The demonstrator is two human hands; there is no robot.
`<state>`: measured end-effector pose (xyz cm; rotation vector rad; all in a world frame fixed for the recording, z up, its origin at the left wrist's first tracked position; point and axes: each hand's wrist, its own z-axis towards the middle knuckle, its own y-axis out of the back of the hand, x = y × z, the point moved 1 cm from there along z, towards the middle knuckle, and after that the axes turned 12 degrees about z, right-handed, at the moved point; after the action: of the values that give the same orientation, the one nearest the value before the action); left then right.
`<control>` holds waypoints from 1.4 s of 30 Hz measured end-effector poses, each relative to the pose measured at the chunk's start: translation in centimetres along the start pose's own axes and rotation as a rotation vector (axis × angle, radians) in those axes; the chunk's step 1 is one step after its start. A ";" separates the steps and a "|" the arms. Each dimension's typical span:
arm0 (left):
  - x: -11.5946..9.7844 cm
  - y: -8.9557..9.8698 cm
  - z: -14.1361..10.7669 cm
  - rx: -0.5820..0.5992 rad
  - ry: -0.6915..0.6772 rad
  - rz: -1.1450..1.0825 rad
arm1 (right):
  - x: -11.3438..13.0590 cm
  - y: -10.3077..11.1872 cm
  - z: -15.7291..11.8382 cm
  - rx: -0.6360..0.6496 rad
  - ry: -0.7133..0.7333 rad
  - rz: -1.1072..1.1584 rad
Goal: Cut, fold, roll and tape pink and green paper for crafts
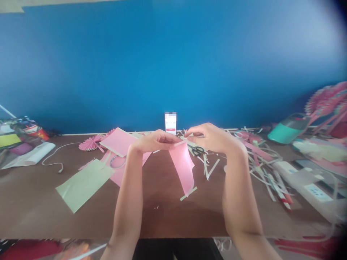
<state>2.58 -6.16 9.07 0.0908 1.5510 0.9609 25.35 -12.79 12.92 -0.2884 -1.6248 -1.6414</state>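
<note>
A sheet of pink paper (183, 168) hangs in front of me, with a pale strip along its top edge and another at its lower end. My left hand (159, 140) pinches its top edge, thumb and fingers closed. Just right of that edge is my right hand (207, 136), its fingers bent and the tips drawn together at the paper's corner. Anything between those tips is too small to make out. Behind the paper lie dark-handled scissors (197, 150), partly covered, with thin white strips (208, 168) near them.
A lit phone (170, 122) stands against the blue wall. To the left lie pink sheets (118, 141), a pale green sheet (85, 186), a folded pink paper fan (91, 143) and a white cable (61, 167). A power strip (311, 189) and a green container (286, 130) are at right.
</note>
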 end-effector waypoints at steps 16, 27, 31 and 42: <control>0.1 0.0 -0.3 -0.015 0.022 -0.065 | -0.9 -0.3 1.0 0.060 0.013 0.044; -0.7 0.1 -0.5 0.025 0.021 -0.086 | -1.0 -0.4 1.2 0.106 0.009 0.059; -0.8 0.1 -0.7 0.022 0.026 -0.083 | -1.0 -0.6 1.4 0.126 -0.002 0.087; -0.7 0.4 -0.9 0.017 0.075 -0.035 | 0.0 -0.7 0.9 0.063 0.016 -0.009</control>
<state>1.84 -6.75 9.83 0.0394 1.6248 0.9331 24.59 -12.00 12.56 -0.2355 -1.6646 -1.5924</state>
